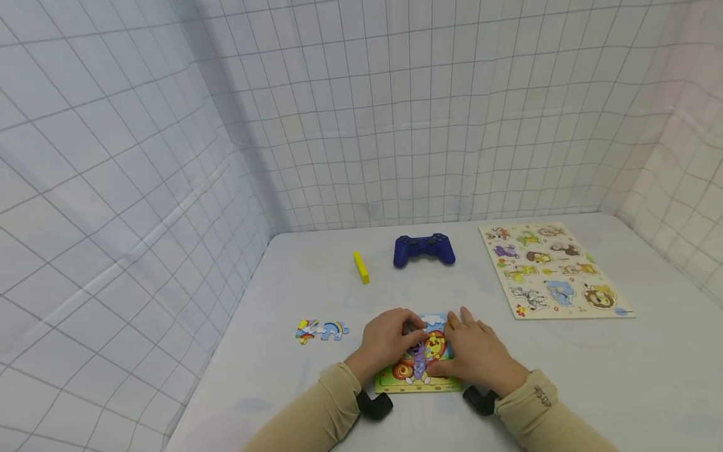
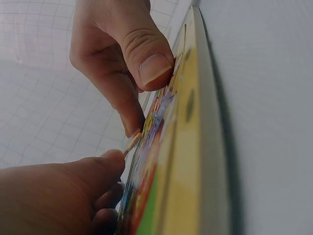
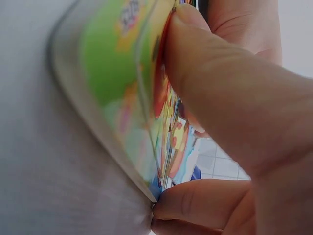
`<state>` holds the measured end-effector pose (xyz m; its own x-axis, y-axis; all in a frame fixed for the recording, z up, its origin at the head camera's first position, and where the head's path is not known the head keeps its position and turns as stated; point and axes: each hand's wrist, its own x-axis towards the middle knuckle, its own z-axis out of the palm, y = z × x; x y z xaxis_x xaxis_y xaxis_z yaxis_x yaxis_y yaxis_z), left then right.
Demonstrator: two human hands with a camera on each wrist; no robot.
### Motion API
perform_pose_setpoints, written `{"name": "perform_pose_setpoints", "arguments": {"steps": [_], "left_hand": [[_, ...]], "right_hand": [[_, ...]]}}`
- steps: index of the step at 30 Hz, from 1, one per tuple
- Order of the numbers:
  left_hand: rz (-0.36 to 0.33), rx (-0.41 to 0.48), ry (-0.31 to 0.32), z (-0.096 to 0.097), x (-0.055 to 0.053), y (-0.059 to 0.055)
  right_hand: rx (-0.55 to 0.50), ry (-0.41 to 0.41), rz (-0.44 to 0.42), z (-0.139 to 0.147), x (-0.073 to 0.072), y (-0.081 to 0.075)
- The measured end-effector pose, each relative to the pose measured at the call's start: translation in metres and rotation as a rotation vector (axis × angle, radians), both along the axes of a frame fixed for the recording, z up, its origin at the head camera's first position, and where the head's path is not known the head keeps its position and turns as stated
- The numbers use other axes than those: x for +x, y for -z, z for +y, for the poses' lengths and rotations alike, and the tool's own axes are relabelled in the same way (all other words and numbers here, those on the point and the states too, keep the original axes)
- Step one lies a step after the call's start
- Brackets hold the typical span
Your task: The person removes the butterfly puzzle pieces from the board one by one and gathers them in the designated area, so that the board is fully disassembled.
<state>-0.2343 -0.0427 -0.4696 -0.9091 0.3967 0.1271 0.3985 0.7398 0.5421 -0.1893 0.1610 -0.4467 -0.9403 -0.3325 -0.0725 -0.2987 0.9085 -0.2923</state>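
Observation:
A colourful jigsaw board (image 1: 390, 380) with a cartoon picture lies flat on the white table, between both hands. My left hand (image 1: 384, 342) reaches over its left half and pinches a small puzzle piece (image 2: 131, 143) in its fingertips, tilted close over the picture. My right hand (image 1: 480, 351) holds the board at its right side. Its thumb lies on the picture, and its fingers (image 3: 195, 200) bear against the board's edge. To the left lie a few joined loose puzzle pieces (image 1: 332, 328) with a rainbow on them.
A blue game controller (image 1: 423, 247) lies behind the board, with a yellow stick-like block (image 1: 361, 267) left of it. At the back right lies a cream animal puzzle board (image 1: 556, 270). Grid-patterned cloth (image 1: 367, 125) closes off the back and sides.

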Motion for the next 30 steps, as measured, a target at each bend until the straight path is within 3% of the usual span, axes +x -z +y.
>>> {"name": "perform_pose_setpoints", "arguments": {"steps": [5, 9, 14, 19, 23, 30], "left_hand": [[-0.018, 0.055, -0.019, -0.010, 0.000, -0.002], [-0.019, 0.074, -0.060, -0.028, 0.002, -0.014], [0.029, 0.073, -0.134, -0.076, 0.003, -0.025], [0.041, 0.090, -0.184, -0.124, 0.007, -0.022], [0.073, 0.066, -0.151, -0.138, 0.007, -0.016], [0.140, 0.004, -0.052, -0.131, 0.002, -0.006]], "right_hand": [[0.000, -0.007, -0.003, -0.002, 0.000, 0.000], [-0.003, -0.007, -0.005, -0.003, 0.000, -0.001], [-0.003, -0.008, -0.010, -0.003, 0.001, -0.003], [-0.005, -0.013, -0.014, -0.004, 0.002, -0.001], [-0.005, -0.011, -0.016, -0.003, 0.002, -0.001], [-0.011, -0.013, -0.010, 0.001, 0.002, -0.001]]}}
